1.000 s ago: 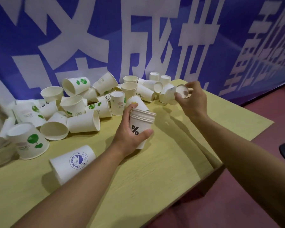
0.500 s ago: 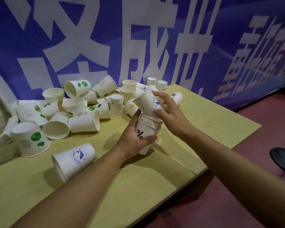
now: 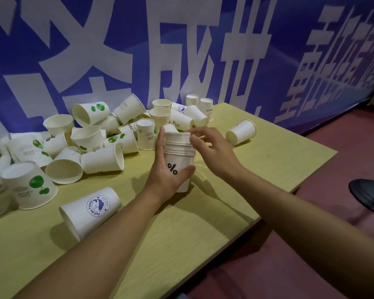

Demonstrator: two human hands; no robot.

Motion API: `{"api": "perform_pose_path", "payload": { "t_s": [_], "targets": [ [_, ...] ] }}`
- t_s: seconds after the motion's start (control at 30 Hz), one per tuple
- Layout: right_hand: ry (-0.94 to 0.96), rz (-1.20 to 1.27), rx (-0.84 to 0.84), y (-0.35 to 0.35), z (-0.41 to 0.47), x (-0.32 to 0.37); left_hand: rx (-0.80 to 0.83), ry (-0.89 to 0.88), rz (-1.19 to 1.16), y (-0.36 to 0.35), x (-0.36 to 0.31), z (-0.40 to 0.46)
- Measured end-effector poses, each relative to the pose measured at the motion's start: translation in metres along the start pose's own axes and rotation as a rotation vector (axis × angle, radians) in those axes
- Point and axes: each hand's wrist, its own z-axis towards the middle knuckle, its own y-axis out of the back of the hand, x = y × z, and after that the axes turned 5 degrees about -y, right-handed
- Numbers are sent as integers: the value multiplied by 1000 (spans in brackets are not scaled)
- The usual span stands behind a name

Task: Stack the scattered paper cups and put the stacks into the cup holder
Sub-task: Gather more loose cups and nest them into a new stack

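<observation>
The left hand [image 3: 171, 171] is wrapped around a stack of paper cups [image 3: 178, 156], thumb and fingers closed on the lower wall. The right hand [image 3: 212, 152] sits just right of the stack's rim, fingers loosely spread; whether they touch the top cup is unclear. Thin paper walls are judged light and easily crushed, so grip is best kept low and gentle. Loose cups [image 3: 99, 134] lie beyond and left of the left hand; one lone cup [image 3: 241, 134] lies beyond the right hand. The yellow table [image 3: 268, 169] stands against a blue banner [image 3: 289, 50].
</observation>
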Motion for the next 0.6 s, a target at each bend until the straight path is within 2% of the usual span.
{"api": "perform_pose_path", "payload": {
  "t_s": [0.17, 0.3, 0.43, 0.6],
  "targets": [
    [-3, -80, -58, 20, -6, -17, -21, -16, -13, -1, 3, -1],
    [-51, -440, -140, 51, 11, -38, -9, -21, -14, -4, 0, -4],
    [-110, -880, 3, 87, 39, -63, -1, -31, -43, -3, -3, -5],
    [-176, -1070, 207, 119, 54, -73, 35, -41, -55, -7, -6, -7]
  ]
}}
